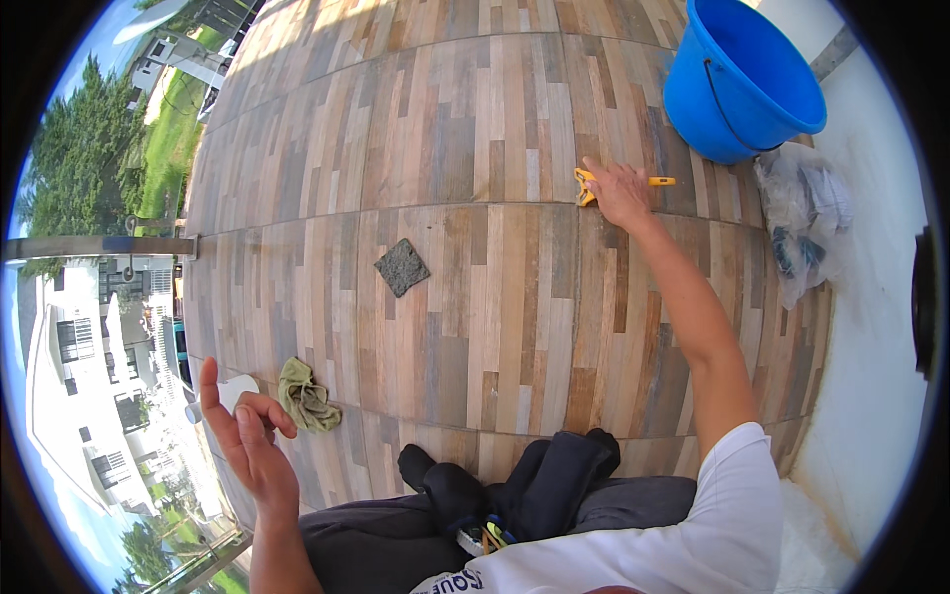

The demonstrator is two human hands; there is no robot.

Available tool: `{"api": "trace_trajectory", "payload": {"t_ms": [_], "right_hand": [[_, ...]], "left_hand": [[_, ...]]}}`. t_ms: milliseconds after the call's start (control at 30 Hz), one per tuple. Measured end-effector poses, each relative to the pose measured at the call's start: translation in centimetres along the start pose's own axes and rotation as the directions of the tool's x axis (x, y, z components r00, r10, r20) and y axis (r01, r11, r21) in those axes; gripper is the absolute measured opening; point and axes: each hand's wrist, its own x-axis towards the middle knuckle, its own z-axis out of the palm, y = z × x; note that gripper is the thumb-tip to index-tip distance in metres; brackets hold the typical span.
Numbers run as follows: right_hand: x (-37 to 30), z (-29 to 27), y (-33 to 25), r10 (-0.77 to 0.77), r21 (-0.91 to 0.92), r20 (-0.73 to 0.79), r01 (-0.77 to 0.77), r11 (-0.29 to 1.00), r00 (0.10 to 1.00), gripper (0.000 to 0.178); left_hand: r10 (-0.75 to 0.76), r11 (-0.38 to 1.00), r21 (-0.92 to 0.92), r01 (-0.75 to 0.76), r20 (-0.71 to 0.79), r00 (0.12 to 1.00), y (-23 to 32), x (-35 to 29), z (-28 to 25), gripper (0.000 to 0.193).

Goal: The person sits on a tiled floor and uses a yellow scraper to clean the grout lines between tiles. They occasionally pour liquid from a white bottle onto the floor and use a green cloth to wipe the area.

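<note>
My right hand is stretched out over the tiled floor, its fingers wrapped round a yellow scraper. The scraper's wide head points left and sits at a grout line; its handle end shows to the right of the hand. Raised at the lower left, my left hand holds nothing, with the index finger extended and the others loosely bent. A crumpled olive-green cloth lies just beyond it. Between the two hands, farther out, a dark grey-green scouring pad lies flat on the floor.
A blue bucket stands at the upper right by the white wall. Beside it lies a clear plastic bag with things inside. Behind my left hand is a white object, partly hidden. A metal railing borders the left side.
</note>
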Motion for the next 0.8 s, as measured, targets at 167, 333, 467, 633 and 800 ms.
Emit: {"api": "trace_trajectory", "payload": {"t_ms": [167,333,467,633,800], "right_hand": [[0.4,-2.8,1.4,0.109,0.103,-0.003,-0.108,0.989,0.994,0.047],[-1.6,-1.0,4.9,-0.065,0.138,-0.042,0.070,0.988,0.997,0.057],[-3.7,-1.5,1.9,-0.126,0.234,0.068,0.107,0.966,0.990,0.048],[-4.4,-3.3,-6.0,-0.016,0.233,0.158,-0.022,0.972,0.987,0.041],[-0.1,1.5,-11.5,-0.247,0.249,-0.018,0.243,0.937,0.969,0.042]], "left_hand": [[-0.039,0.997,-0.075,0.022,-0.241,0.970,0.7,-2.8,-3.7,0.047],[0.069,0.981,-0.150,-0.126,-0.341,0.938,2.4,-1.7,-4.5,0.048],[0.144,0.971,-0.140,-0.195,-0.313,0.939,4.3,-1.7,-6.7,0.052],[0.021,0.997,0.081,-0.016,-0.063,0.998,4.0,-2.7,-9.9,0.057],[0.150,0.795,0.440,-0.418,0.526,0.837,3.1,-3.0,-9.8,0.044]]}}
